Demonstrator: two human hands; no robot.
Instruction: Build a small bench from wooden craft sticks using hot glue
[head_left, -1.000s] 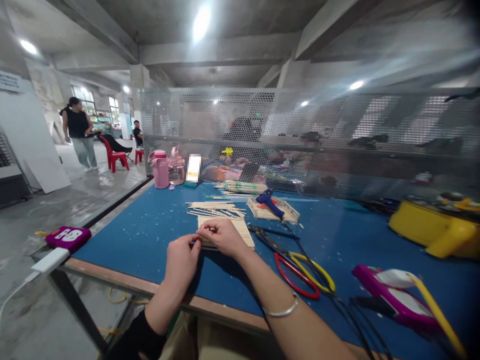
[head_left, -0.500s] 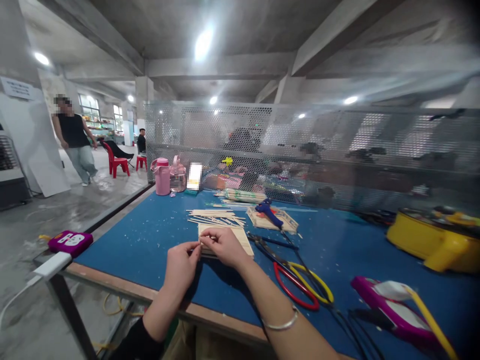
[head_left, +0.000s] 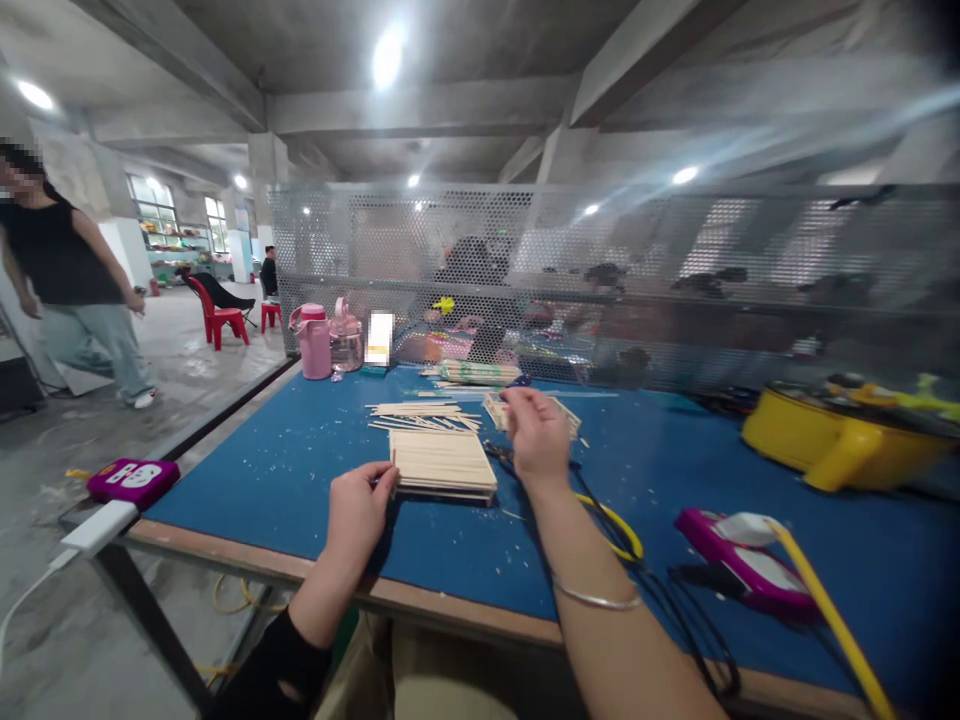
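Note:
My left hand [head_left: 361,508] pinches a short thin wooden stick [head_left: 394,457] at the left edge of a flat panel [head_left: 442,460] made of pale wooden sticks. The panel lies on the blue tabletop, with a second layer showing under its front edge. Farther right, my right hand [head_left: 538,435] is closed over the blue hot glue gun [head_left: 521,381], mostly hiding it. The gun rests at a small stick-built frame [head_left: 568,412], partly behind the hand. Pliers with yellow and red grips [head_left: 622,528] lie partly under my right forearm.
Loose wooden sticks [head_left: 420,414] lie behind the panel. A pink jug [head_left: 313,345] and a clear bottle [head_left: 345,340] stand at the back left. Purple power strips [head_left: 135,482] sit at both sides. A yellow container [head_left: 810,440] stands right, before a perforated screen [head_left: 360,250].
My right hand has left the panel and moved right and away from me to the glue gun. The left hand stays at the panel's edge. A person at left has come closer.

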